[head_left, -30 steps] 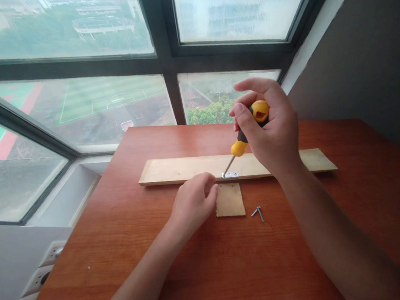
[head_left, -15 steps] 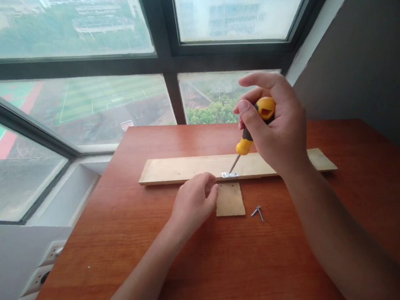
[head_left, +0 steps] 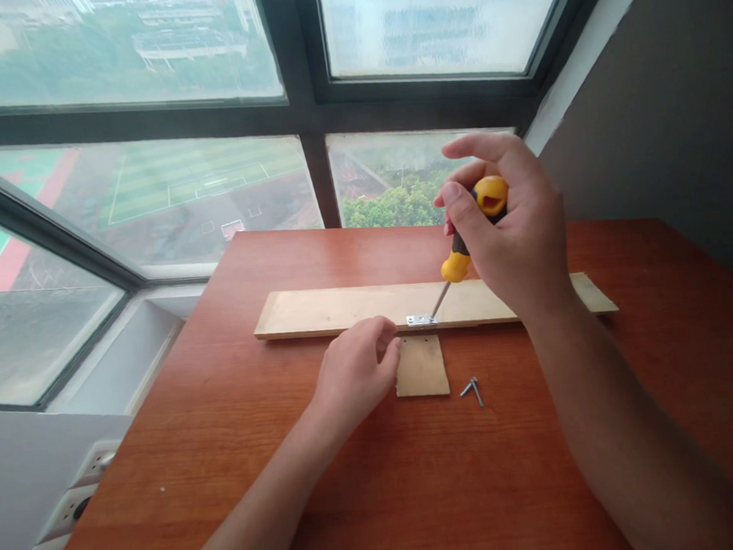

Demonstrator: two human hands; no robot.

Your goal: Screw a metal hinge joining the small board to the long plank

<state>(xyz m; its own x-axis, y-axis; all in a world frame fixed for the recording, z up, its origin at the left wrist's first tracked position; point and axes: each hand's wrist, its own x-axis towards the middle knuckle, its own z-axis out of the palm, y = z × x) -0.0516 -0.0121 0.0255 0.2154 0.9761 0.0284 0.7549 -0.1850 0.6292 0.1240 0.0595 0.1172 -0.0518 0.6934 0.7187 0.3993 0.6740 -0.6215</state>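
My right hand point(head_left: 510, 228) grips a yellow and black screwdriver point(head_left: 471, 231), tilted, its tip on the right end of a small metal hinge point(head_left: 422, 320). The hinge sits on the near edge of a long pale wooden board point(head_left: 344, 309) lying across the reddish table point(head_left: 384, 479). My left hand point(head_left: 355, 370) is curled, fingertips pressed at the left corner of a small square wooden piece point(head_left: 421, 366) that lies just below the hinge. What the fingers pinch, if anything, is hidden. Two loose screws point(head_left: 472, 388) lie to the right of the small piece.
The table stands against large windows point(head_left: 204, 178) with dark frames. A grey wall point(head_left: 664, 86) rises at the right. White power sockets point(head_left: 61, 524) show at the lower left, beside the table's left edge.
My right hand and the screwdriver have shifted right, moving the tip from the hinge's left end to its right end. My left hand has stayed put.
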